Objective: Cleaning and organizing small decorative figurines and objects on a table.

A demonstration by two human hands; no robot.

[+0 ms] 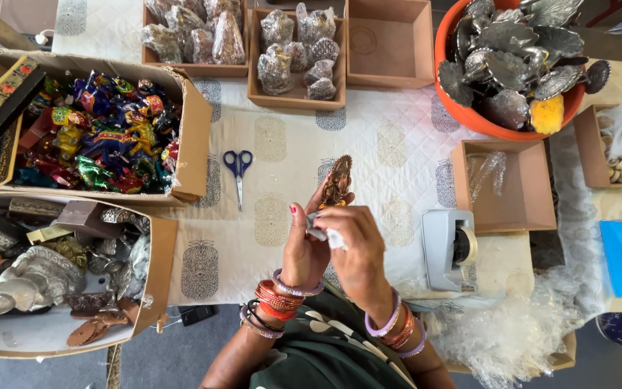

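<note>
Both of my hands are raised together over the near edge of the quilted white cloth [390, 144]. My left hand [304, 248] grips a small bronze-coloured figurine [337, 181] that sticks up above my fingers. My right hand [358, 248] is closed against it and pinches a scrap of white wrapping [334, 238] at the figurine's base. Bangles ring both wrists.
Blue-handled scissors [237, 167] lie on the cloth. A grey tape dispenser [449, 248] stands right. Cardboard boxes hold colourful figurines [102, 133], silver items [30, 277] and wrapped pieces [300, 50]. An orange tub [469, 115] holds metal leaves. Clear plastic wrap [512, 335] bunches at lower right.
</note>
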